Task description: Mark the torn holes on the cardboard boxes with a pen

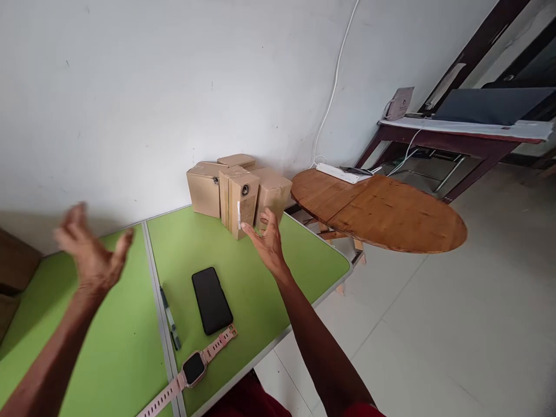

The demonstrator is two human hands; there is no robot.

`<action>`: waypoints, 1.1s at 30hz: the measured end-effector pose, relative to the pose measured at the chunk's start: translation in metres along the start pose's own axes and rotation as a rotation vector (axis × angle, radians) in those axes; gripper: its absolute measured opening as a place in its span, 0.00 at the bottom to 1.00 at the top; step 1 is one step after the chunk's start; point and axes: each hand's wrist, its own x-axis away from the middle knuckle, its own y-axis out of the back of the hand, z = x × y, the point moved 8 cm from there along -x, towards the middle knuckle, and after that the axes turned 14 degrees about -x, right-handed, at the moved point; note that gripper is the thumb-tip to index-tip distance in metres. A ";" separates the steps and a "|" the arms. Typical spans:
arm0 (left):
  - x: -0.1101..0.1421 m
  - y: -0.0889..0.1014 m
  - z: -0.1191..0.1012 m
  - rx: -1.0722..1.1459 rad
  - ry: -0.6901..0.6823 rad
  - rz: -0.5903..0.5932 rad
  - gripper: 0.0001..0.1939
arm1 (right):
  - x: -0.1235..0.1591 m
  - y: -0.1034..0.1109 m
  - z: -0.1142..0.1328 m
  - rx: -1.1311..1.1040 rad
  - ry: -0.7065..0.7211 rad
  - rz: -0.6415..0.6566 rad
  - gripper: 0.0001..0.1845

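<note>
My right hand [268,238] reaches out over the green table [125,324], fingers spread, its fingertips touching or nearly touching the group of small brown cardboard boxes [238,194] standing by the wall. It holds nothing. My left hand [91,252] hovers raised above the table's left half, open and slightly blurred, palm turned inward. Nearer to me a black phone [211,299] lies face down. A pink-strapped smartwatch [193,368] rests at the front edge. A dark pen [170,318] lies along the table's centre seam.
A round wooden tabletop [382,211] stands to the right of the green table, with a white power strip [343,172] on its far edge. A dark wooden bench [460,136] with a laptop stands behind. A brown box [13,266] sits at far left.
</note>
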 end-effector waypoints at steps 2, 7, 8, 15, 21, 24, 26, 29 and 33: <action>-0.006 -0.042 -0.015 0.011 -0.027 0.015 0.65 | -0.022 -0.012 -0.016 0.030 0.007 -0.028 0.63; 0.004 -0.140 -0.063 0.108 -0.165 0.180 0.50 | -0.058 -0.039 -0.036 0.116 0.036 -0.105 0.70; 0.007 -0.149 -0.068 0.126 -0.175 0.206 0.48 | -0.063 -0.042 -0.039 0.131 0.032 -0.124 0.69; 0.021 -0.169 -0.066 0.263 -0.112 0.390 0.48 | -0.060 -0.042 -0.043 0.171 -0.015 -0.147 0.43; 0.049 -0.152 -0.064 0.461 0.016 0.552 0.57 | 0.012 -0.029 0.012 0.087 -0.005 0.072 0.39; 0.064 -0.126 -0.052 0.713 0.183 0.590 0.53 | 0.054 -0.045 0.052 0.003 -0.025 0.257 0.39; 0.082 -0.104 -0.039 0.826 0.291 0.615 0.50 | 0.081 -0.058 0.073 -0.068 -0.049 0.328 0.36; 0.117 -0.063 -0.015 0.885 0.438 0.595 0.49 | 0.116 -0.079 0.090 -0.165 -0.076 0.428 0.40; 0.168 -0.011 0.018 0.968 0.654 0.472 0.47 | 0.163 -0.110 0.102 -0.279 -0.097 0.714 0.31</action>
